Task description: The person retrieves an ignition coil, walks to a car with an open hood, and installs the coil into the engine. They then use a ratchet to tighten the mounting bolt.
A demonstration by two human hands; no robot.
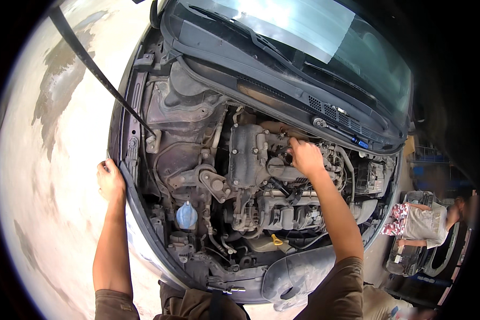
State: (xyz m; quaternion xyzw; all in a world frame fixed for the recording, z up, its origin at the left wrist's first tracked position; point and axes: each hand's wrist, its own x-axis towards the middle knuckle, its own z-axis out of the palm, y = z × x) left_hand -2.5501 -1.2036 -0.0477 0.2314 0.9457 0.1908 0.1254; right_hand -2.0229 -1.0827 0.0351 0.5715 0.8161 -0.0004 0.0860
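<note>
At engine (274, 169), mid-scene: right hand (305, 158) fingers bunched, can't tell if gripping | left hand (111, 181) at left fender edge (117, 138), grip unclear | risk: ratchet (338, 132) lying on far-right cowl (314, 102) could slide onto engine if knocked

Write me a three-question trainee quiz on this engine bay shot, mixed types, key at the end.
1. Which of the person's hands is reaching over the engine?

2. What colour is the round cap on the left side of the engine bay?
A) yellow
B) blue
C) red

3. True or false: the ratchet lies nearer the windshield than the yellow loop does.

Key:
1. The right hand.
2. B.
3. True; the ratchet lies at the foot of the glass, the loop toward the front of the car.
</note>
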